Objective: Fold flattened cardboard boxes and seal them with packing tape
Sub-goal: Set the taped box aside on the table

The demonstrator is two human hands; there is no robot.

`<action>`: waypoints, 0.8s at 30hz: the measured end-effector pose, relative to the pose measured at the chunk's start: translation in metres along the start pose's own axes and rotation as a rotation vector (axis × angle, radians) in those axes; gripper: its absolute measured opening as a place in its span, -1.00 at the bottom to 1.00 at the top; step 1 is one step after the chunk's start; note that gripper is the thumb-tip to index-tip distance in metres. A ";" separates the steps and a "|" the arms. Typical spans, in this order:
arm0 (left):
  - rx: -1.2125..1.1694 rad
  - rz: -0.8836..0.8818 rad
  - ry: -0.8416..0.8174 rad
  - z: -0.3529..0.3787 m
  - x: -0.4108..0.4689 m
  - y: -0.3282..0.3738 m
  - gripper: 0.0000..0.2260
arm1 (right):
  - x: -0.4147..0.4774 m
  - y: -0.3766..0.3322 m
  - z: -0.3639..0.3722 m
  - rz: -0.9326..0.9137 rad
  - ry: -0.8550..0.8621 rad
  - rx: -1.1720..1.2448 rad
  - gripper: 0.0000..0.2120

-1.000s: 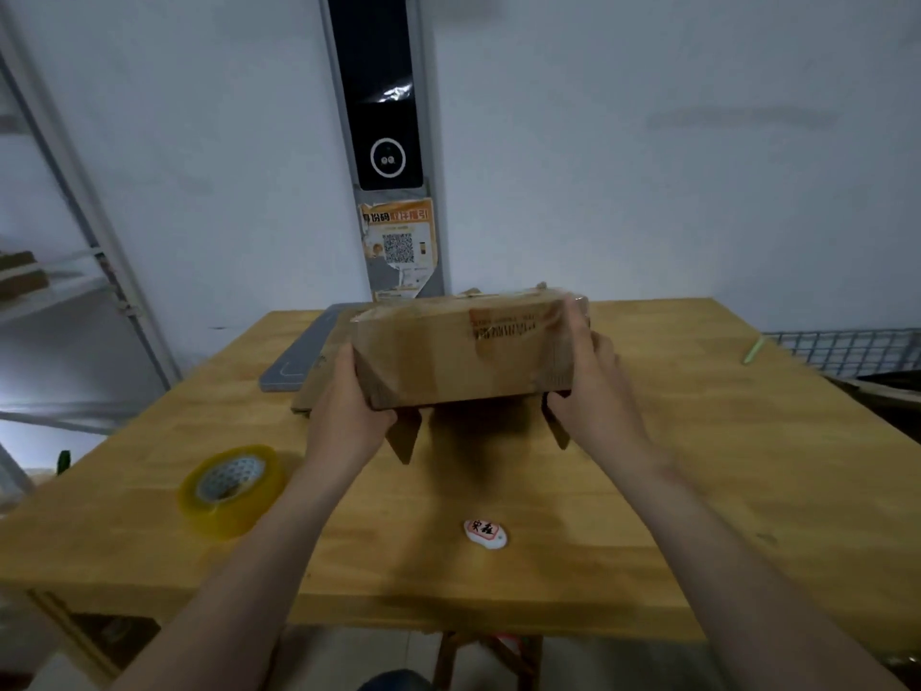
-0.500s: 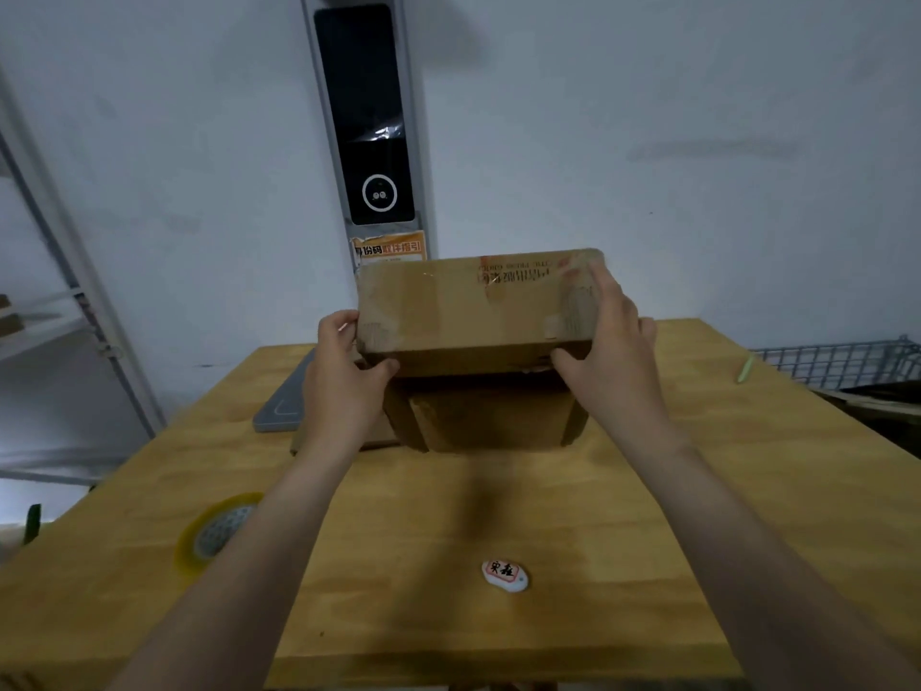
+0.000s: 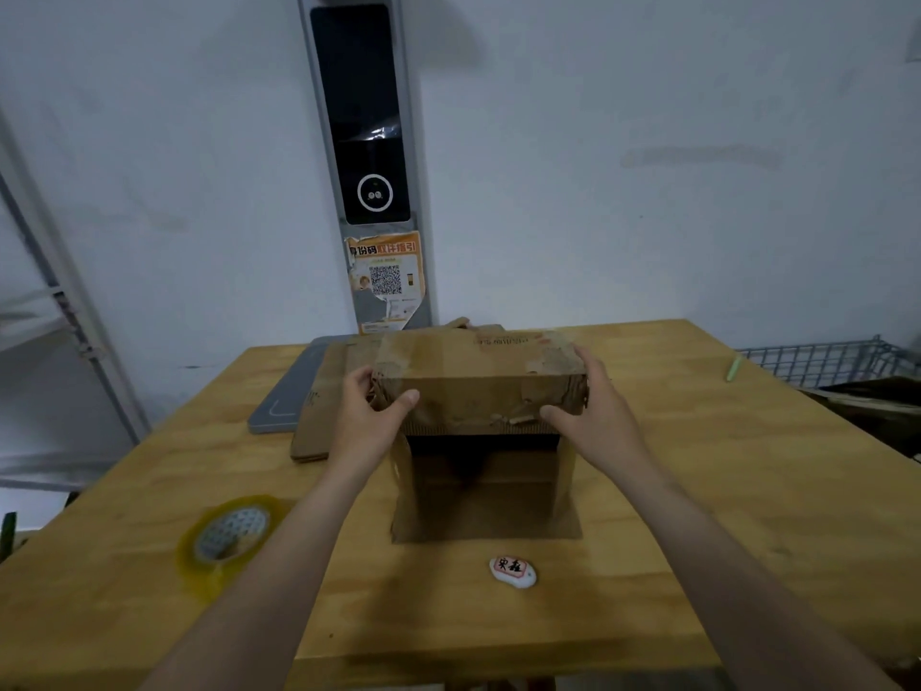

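**Box formed, open end facing the person**

The box (image 3: 478,386) sits between the two hands, raised off the surface (image 3: 697,491). The left hand (image 3: 369,421) grips its left end and the right hand (image 3: 598,416) its right end. Each thumb is laid on the near face, and the fingers curl round the end panel.

Judged step: the box is folded into shape and is being turned for closing. The flaps (image 3: 478,491) below the hands are open. The side flaps hang down, and the long one appears to lie on the surface.

The next move calls for folding the side flaps in, then the long flaps over them. One hand must hold the seam shut while the other fetches the tape (image 3: 231,533). The roll lies below and outward of the left hand, so that hand is best placed to reach it.

The box is brown, worn and scuffed. Torn label remnants and old tape marks show on the near face, with faded print on top. Softened card may not crease cleanly.
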State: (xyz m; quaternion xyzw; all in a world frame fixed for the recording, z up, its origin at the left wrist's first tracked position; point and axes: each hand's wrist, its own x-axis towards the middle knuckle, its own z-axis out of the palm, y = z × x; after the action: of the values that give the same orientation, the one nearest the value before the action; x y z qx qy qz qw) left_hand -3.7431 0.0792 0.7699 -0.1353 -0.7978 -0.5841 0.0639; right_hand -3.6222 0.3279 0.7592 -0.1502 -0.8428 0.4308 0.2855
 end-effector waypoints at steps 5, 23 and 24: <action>-0.057 0.018 -0.073 -0.009 -0.009 -0.011 -0.44 | -0.019 0.005 0.002 0.029 -0.029 0.110 -0.32; -0.011 -0.300 -0.051 0.000 -0.021 -0.045 -0.42 | -0.025 0.034 0.028 0.281 0.001 0.069 -0.45; -0.016 -0.298 -0.060 0.003 -0.019 -0.044 -0.42 | -0.021 0.035 0.030 0.305 -0.002 0.090 -0.41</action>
State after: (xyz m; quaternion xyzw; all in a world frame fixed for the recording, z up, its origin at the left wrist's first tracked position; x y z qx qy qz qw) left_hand -3.7375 0.0665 0.7234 -0.0334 -0.8059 -0.5892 -0.0485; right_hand -3.6241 0.3184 0.7094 -0.2629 -0.7904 0.5065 0.2225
